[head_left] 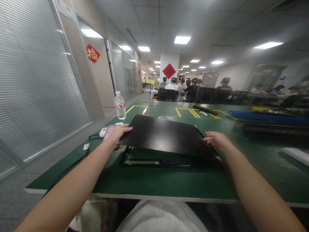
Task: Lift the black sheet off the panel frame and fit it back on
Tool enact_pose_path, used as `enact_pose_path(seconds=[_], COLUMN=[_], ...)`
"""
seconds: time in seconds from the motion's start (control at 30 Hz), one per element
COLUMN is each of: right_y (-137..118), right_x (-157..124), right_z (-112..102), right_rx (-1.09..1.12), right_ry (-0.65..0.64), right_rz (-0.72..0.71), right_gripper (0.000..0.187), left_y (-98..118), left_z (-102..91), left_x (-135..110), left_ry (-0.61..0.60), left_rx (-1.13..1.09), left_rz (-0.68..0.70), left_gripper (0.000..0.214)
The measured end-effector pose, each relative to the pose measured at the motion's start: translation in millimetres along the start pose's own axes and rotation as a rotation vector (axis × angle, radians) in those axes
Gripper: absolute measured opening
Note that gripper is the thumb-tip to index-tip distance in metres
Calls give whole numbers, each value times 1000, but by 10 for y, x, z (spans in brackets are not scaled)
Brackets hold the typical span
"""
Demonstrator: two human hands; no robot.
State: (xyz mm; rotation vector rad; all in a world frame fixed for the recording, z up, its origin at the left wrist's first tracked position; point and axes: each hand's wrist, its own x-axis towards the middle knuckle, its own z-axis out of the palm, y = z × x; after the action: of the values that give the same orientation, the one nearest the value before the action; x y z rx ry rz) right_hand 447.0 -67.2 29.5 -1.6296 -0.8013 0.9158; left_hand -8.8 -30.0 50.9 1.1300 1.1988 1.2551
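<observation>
Lap: pale cloth point(159, 216) showed at the bottom edge, under the table's near rim.
Table: green top point(149, 180), white edge, yellow tape boxes point(185, 112) marked further back.
Frame: black frame point(169, 162) lay flat on the table right in front of the person, a strip with pale markings along its near side.
Panel: black panel point(164, 135) sat over the frame, tilted, near edge raised off it, far edge lower toward the table.
Left hand: left hand point(118, 133) gripped the panel's left corner, fingers on top of the edge, thumb side hidden below.
Right hand: right hand point(216, 138) gripped the panel's right edge, fingers curled at the rim.
Phone: phone point(109, 132) lay just beside the left hand, partly covered by it.
Charger: white block point(103, 131) near the phone, black cable point(79, 158) ran off the table's left edge.
Bottle: clear water bottle point(120, 105) stood upright behind the phone, well apart from the panel.
Right side: stacked dark trays point(265, 130) and a blue strip point(265, 116) further along the table.
Far: other people point(190, 85) sat at desks with black chairs; red diamond sign point(169, 71) on a white pillar, another point(93, 53) on the left wall.
</observation>
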Motion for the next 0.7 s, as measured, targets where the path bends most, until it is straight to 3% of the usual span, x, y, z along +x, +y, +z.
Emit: enact_pose_path(seconds=[0.33, 0.7], right_y=[61, 41], right_x=[55, 24], right_z=[24, 25], right_rx=[-63, -40], right_ry=[-3, 30], right_rz=[-12, 19], right_gripper=[15, 11], left_y=[-54, -202], left_z=[-38, 8], left_x=[63, 107], left_ry=[-72, -69], left_rx=[69, 60], left_rz=[-11, -57], left_gripper=[33, 21])
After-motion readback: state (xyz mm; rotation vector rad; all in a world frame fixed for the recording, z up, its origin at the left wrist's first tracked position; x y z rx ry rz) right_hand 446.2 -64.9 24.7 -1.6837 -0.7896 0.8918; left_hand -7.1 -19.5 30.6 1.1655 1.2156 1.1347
